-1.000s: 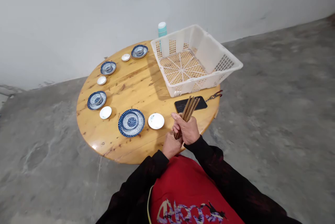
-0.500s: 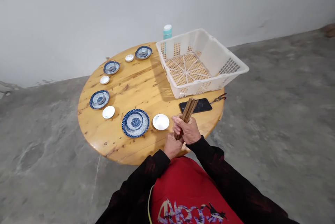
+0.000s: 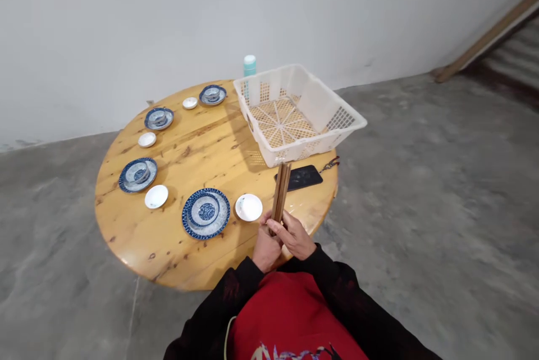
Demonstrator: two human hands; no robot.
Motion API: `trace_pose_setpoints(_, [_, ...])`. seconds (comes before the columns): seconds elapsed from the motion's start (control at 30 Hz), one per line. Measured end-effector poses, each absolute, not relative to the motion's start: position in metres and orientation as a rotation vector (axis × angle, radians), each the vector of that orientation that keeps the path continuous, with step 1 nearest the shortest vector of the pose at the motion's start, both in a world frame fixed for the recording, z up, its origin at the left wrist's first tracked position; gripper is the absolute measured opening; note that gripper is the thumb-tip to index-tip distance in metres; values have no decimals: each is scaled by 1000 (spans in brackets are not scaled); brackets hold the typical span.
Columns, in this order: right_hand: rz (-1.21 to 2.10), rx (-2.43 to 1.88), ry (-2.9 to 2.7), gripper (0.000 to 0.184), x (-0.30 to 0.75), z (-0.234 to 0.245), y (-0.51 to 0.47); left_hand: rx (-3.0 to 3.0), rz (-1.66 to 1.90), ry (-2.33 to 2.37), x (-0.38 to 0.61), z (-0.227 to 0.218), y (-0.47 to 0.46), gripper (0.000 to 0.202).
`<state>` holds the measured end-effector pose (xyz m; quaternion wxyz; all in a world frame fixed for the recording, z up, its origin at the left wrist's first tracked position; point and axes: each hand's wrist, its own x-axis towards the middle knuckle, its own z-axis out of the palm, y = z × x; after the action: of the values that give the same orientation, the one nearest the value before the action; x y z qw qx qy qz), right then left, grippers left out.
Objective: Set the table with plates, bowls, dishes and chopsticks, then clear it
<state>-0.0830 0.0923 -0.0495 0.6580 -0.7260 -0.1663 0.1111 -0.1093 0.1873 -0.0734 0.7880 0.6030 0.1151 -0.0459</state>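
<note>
Because your hands have just swung the bundle of wooden chopsticks [image 3: 281, 194] from a slant to nearly upright, its tips now point up instead of leaning out over the desk. The bundle stands just in front of your chest, above the near edge of the round wooden desk [image 3: 168, 236], its upper part seen against the black phone [image 3: 300, 177]. Your right hand [image 3: 296, 238] has its fingers [image 3: 287, 226] curled narrowly around the lower part, and your left hand [image 3: 266, 249] closes around the bottom from the other side, so the lowest ends are hidden. Both hands are off the desk, and neither touches anything else.

The nearest thing to your hands is a small white dish [image 3: 248, 207], with a blue-and-white plate [image 3: 206, 213] just beyond it. Other dishes and cups on saucers curve around the desk's far side. A white plastic basket [image 3: 320, 96] sits beyond the phone, and a set of keys [image 3: 329, 165] lies just beside the phone, close to the desk's edge.
</note>
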Motion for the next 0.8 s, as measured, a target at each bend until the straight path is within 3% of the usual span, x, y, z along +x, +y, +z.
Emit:
trace_pose_setpoints(0.17, [388, -1532, -465, 37, -69, -52, 83, 1327, -121, 241, -104, -66, 187, 16])
trace_pose_setpoints(0.37, [458, -1406, -456, 36, -41, -39, 80, 1333, -97, 396, -85, -66, 177, 31])
trace_pose_setpoints(0.5, [477, -1379, -427, 38, -15, -22, 76, 1395, -146, 489, -64, -46, 169, 30])
trace_pose_setpoints(0.63, [576, -1249, -282, 41, 26, 0, 70, 1505, -178, 287, -42, -11, 169, 27])
trace_pose_setpoints(0.8, [490, -1240, -286, 47, 113, 46, 46, 1668, 36, 109, -32, 6, 177, 43])
